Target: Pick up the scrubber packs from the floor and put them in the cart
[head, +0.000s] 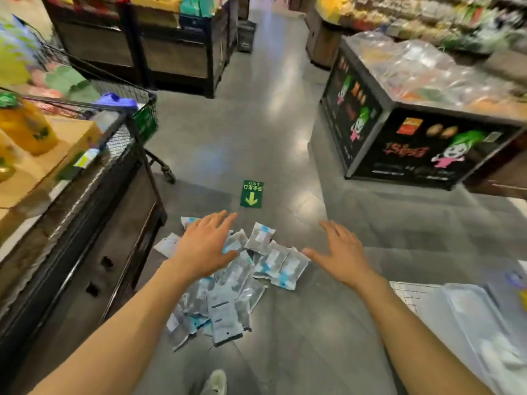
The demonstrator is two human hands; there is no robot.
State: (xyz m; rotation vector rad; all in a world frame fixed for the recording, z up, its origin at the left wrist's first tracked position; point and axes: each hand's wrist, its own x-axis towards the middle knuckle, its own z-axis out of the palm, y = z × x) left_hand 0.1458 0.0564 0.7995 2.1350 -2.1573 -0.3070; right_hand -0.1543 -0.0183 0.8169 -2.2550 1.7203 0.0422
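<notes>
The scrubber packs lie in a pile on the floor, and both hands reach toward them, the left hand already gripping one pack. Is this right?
Not quite. In the head view the left hand grips nothing: its fingers are straight and spread above the scrubber packs. The right hand is equally open. The packs do lie piled on the floor.

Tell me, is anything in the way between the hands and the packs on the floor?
Nothing visible is. The left hand and right hand are spread open above the pile of scrubber packs, with nothing in between.
</notes>
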